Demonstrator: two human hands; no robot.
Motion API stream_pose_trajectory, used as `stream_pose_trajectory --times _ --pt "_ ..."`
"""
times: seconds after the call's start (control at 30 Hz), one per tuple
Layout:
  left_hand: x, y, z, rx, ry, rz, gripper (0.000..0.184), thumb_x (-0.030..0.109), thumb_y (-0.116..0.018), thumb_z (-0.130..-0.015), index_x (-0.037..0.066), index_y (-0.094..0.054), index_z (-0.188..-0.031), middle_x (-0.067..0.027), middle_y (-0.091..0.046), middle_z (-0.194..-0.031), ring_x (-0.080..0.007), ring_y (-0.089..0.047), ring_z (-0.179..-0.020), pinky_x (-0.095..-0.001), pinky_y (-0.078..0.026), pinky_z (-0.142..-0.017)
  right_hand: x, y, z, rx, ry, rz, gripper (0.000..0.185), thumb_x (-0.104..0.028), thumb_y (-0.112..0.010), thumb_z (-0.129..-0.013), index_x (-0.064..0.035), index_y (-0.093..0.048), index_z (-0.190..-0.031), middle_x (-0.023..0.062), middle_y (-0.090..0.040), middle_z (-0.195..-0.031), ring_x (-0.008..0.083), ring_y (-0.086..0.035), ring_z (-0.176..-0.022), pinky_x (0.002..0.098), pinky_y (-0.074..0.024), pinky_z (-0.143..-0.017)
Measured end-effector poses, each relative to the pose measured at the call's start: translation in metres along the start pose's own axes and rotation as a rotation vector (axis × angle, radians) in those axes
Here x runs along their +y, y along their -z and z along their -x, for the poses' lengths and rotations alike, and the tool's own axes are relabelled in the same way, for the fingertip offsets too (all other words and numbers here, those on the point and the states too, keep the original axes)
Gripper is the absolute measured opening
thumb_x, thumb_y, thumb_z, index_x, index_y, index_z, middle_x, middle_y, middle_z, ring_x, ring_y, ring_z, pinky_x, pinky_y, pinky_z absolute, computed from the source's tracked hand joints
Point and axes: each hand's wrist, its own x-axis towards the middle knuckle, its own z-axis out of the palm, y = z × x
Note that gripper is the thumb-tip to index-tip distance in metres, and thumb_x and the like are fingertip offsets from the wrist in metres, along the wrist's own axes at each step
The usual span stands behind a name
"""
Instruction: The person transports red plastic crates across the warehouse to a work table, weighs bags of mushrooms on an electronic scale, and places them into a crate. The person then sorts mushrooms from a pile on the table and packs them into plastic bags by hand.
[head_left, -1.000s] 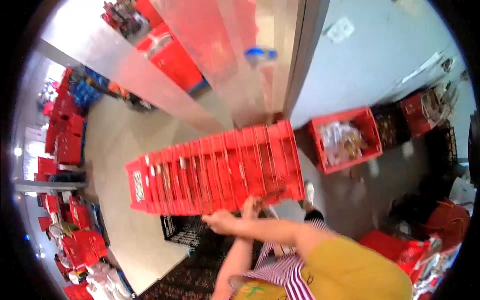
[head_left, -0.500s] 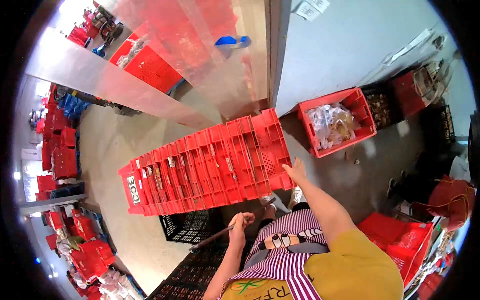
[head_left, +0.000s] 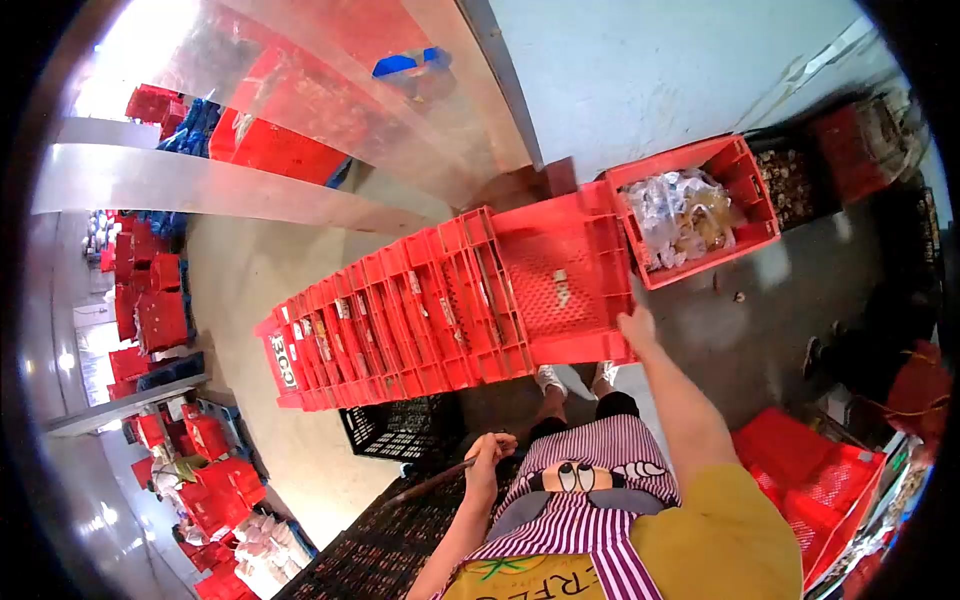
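A long stack of nested red plastic crates (head_left: 400, 315) stretches from left to right in front of me. The crate at its right end (head_left: 562, 275) stands out from the others, showing its perforated surface. My right hand (head_left: 637, 326) is on the lower right edge of this end crate, fingers closed over the rim and partly hidden. My left hand (head_left: 488, 455) is wrapped around a thin dark rod (head_left: 430, 484) that slants down to the left, below the stack and apart from it.
A red crate of clear plastic bags (head_left: 710, 255) stands by the wall, close to the end crate. Black crates (head_left: 400, 440) are below the stack. Clear strip curtains (head_left: 230, 190) hang at upper left. More red crates (head_left: 800, 470) lie at lower right.
The end crate has shifted right, away from the rest of the stack, and shows more of its surface. My right hand has gone from spread against it to closed on its edge. My view has shifted.
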Motion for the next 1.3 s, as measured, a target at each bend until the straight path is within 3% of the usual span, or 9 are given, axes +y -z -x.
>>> stream_pose_trajectory --times 0.1,0.23,0.4,0.5,0.7,0.9,1.13,1.23,1.3 --pt "-0.006 -0.004 -0.008 -0.028 0.01 -0.042 0.036 0.032 -0.045 -0.101 0.007 -0.047 -0.075 -0.0147 -0.066 -0.098 -0.0244 -0.064 -0.09 -0.0392 -0.05 -0.083 -0.025 0.047 0.003 -0.016 -0.037 0.07 0.053 -0.026 -0.061 -0.076 -0.0075 -0.056 -0.125 0.0213 -0.068 -0.104 0.0387 -0.065 -0.097 0.0459 -0.0499 -0.087" --pt "-0.004 -0.021 -0.01 -0.042 0.07 -0.063 0.036 0.031 -0.045 -0.101 0.007 -0.046 -0.074 -0.0151 -0.066 -0.097 -0.0249 -0.064 -0.091 -0.0404 -0.05 -0.084 -0.075 0.014 0.009 -0.079 0.07 0.327 0.051 -0.049 -0.056 -0.082 -0.0076 -0.056 -0.113 0.0222 -0.068 -0.097 0.0386 -0.066 -0.089 0.0497 -0.0521 -0.078" --pt "0.003 -0.04 -0.005 -0.034 0.089 -0.1 0.035 0.03 -0.047 -0.101 0.008 -0.044 -0.073 -0.0166 -0.065 -0.098 -0.026 -0.063 -0.089 -0.0442 -0.05 -0.086 -0.107 0.003 0.021 -0.143 -0.01 0.235 0.039 -0.034 -0.061 -0.085 -0.0038 -0.05 -0.108 0.0198 -0.067 -0.088 0.0364 -0.067 -0.084 0.0478 -0.0532 -0.074" --pt "0.001 -0.043 -0.004 0.012 0.118 -0.096 0.036 0.032 -0.05 -0.099 0.006 -0.049 -0.074 -0.0161 -0.067 -0.094 -0.0224 -0.064 -0.083 -0.0367 -0.052 -0.079 -0.092 -0.002 0.008 -0.166 0.059 0.252 0.04 -0.031 -0.062 -0.086 -0.0042 -0.05 -0.113 0.0175 -0.067 -0.094 0.0346 -0.067 -0.087 0.0465 -0.0545 -0.075" --pt "-0.012 -0.046 -0.001 0.03 0.11 -0.165 0.035 0.03 -0.05 -0.099 0.006 -0.048 -0.074 -0.0143 -0.065 -0.093 -0.0211 -0.063 -0.084 -0.0362 -0.052 -0.079 -0.078 0.042 -0.025 -0.257 0.041 0.221 0.043 -0.03 -0.061 -0.088 -0.0038 -0.048 -0.119 0.019 -0.066 -0.096 0.0349 -0.066 -0.089 0.0469 -0.0541 -0.076" --pt "-0.002 -0.075 0.018 -0.005 0.094 -0.341 0.036 0.032 -0.051 -0.098 0.005 -0.049 -0.074 -0.0142 -0.066 -0.096 -0.0189 -0.061 -0.084 -0.0346 -0.05 -0.079 0.011 0.068 -0.052 -0.24 0.139 -0.005 0.05 -0.018 -0.056 -0.077 -0.0039 -0.052 -0.124 0.0242 -0.063 -0.111 0.0409 -0.058 -0.108 0.0478 -0.0469 -0.091" --pt "-0.007 -0.081 0.02 -0.065 0.059 -0.354 0.037 0.028 -0.045 -0.101 0.006 -0.046 -0.072 -0.0149 -0.065 -0.097 -0.0207 -0.059 -0.087 -0.0364 -0.047 -0.08 0.078 0.163 -0.038 -0.459 0.268 -0.105 0.047 -0.016 -0.061 -0.071 -0.0032 -0.061 -0.117 0.0223 -0.066 -0.109 0.0387 -0.06 -0.105 0.042 -0.0467 -0.09" --pt "-0.007 -0.081 0.017 -0.019 0.065 -0.332 0.038 0.027 -0.045 -0.1 0.005 -0.048 -0.07 -0.013 -0.064 -0.091 -0.0195 -0.057 -0.083 -0.0355 -0.046 -0.079 0.1 0.188 -0.028 -0.479 0.206 0.081 0.048 -0.015 -0.059 -0.071 -0.0041 -0.061 -0.118 0.0221 -0.066 -0.108 0.0372 -0.061 -0.104 0.042 -0.0471 -0.089" --pt "-0.003 -0.078 0.014 -0.092 0.002 -0.518 0.038 0.028 -0.044 -0.1 0.001 -0.057 -0.076 -0.0108 -0.063 -0.087 -0.0184 -0.056 -0.082 -0.0342 -0.046 -0.078 0.11 0.208 -0.022 -0.558 0.097 0.09 0.047 -0.012 -0.058 -0.072 -0.0038 -0.061 -0.118 0.0229 -0.067 -0.106 0.036 -0.062 -0.103 0.0412 -0.0473 -0.089"
